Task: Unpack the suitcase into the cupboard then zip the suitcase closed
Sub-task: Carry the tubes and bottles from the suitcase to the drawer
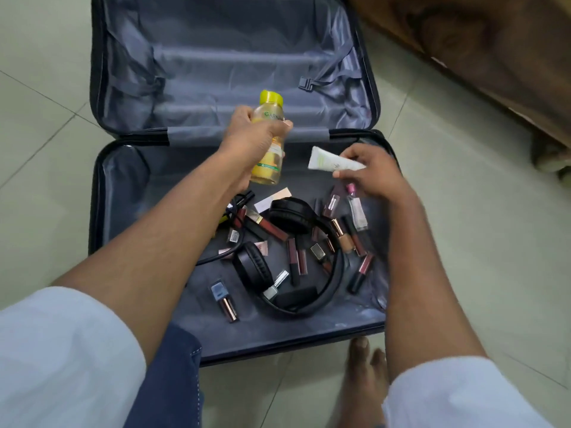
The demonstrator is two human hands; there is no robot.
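The suitcase (102, 186) lay open on the floor (37, 97). The left hand (247, 143) gripped a yellow bottle (268, 140); the right hand (375, 174) pinched a white tube (330, 160). Black headphones (290, 251) lay among blurred lipsticks (279, 231) in the near half.

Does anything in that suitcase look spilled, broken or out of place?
Nothing looks spilled or broken. The headphones and small makeup tubes lie scattered loose in the suitcase. The left hand holds a capped yellow bottle.
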